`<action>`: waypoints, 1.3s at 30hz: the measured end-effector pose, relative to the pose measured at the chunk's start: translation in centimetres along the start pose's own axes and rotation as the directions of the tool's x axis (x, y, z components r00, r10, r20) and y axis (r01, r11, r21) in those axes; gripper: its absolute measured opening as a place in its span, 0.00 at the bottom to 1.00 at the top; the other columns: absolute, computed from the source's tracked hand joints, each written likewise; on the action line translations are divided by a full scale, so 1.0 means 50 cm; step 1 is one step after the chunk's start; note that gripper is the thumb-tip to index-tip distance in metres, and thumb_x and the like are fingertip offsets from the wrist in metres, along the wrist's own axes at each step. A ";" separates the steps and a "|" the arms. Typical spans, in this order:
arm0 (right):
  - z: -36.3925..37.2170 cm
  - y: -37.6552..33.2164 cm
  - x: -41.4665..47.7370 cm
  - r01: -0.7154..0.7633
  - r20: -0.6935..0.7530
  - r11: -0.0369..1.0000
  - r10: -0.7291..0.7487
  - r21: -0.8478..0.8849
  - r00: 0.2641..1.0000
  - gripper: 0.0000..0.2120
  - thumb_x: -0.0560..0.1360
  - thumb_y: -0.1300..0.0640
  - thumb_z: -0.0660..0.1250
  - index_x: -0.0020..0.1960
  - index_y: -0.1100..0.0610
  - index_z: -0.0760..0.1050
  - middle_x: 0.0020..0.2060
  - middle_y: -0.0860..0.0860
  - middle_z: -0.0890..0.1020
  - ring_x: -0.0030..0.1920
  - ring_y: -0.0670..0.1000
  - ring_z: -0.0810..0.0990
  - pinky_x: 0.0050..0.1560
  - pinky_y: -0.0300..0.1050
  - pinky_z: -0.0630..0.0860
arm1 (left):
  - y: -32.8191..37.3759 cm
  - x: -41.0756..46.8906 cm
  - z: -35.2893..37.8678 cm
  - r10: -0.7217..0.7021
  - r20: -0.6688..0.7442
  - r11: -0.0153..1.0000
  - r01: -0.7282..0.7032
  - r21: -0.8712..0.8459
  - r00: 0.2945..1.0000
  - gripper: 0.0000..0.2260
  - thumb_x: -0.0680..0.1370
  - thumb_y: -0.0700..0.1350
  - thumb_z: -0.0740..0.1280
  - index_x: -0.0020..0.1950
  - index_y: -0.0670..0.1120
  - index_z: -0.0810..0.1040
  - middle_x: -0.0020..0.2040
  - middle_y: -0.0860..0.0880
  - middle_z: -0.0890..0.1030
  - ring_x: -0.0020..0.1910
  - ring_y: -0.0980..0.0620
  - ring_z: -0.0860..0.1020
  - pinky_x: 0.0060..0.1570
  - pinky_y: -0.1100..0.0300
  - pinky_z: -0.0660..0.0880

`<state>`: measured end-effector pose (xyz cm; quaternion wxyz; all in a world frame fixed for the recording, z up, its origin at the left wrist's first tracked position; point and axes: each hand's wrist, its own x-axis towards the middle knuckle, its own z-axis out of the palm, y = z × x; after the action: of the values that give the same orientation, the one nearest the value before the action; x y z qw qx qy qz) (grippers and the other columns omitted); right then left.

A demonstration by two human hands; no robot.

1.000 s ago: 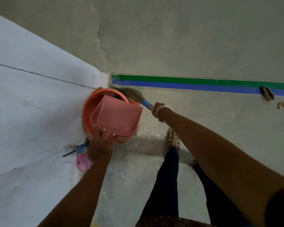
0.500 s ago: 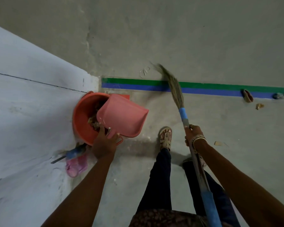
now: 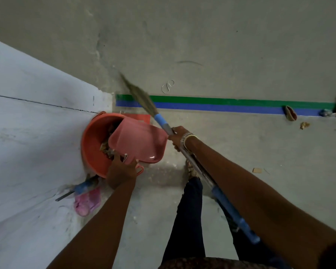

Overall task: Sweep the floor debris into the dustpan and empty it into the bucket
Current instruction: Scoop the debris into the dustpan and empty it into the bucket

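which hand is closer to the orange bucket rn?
Left. The left hand grips the dustpan at the bucket's near rim; the right hand holds the broom, off right beyond the dustpan.

1. The bucket (image 3: 91, 146) is orange; the dustpan (image 3: 142, 142) is a paler, salmon pink.
2. The broom (image 3: 160, 119) has straw-brown bristles, a grey metal shaft and blue sleeves.
3. The green tape (image 3: 221, 101) and the blue tape (image 3: 221, 108) form two plain stripes side by side.
4. The floor (image 3: 241, 45) is plain grey; the wall (image 3: 27, 136) is whitish, crossed by a thin dark line.
5. The trousers (image 3: 188, 220) are dark navy; the cloth (image 3: 87, 201) is pink.
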<state>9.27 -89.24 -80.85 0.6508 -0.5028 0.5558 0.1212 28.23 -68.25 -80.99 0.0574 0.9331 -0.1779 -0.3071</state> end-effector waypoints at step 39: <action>-0.271 0.257 -0.187 0.285 -0.416 0.354 0.383 0.891 0.825 0.03 0.81 0.62 0.62 0.49 0.61 0.71 0.28 0.57 0.70 0.21 0.51 0.70 0.21 0.41 0.71 | 0.407 -0.147 0.037 0.420 0.125 0.839 -0.437 0.325 0.899 0.28 0.73 0.60 0.71 0.71 0.60 0.68 0.52 0.46 0.84 0.48 0.38 0.82 0.45 0.49 0.78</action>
<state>-11.39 -90.23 -77.95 0.6179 -0.0352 0.7035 -0.3494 15.60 -84.48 -74.01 -0.0440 0.8572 -0.4344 -0.2730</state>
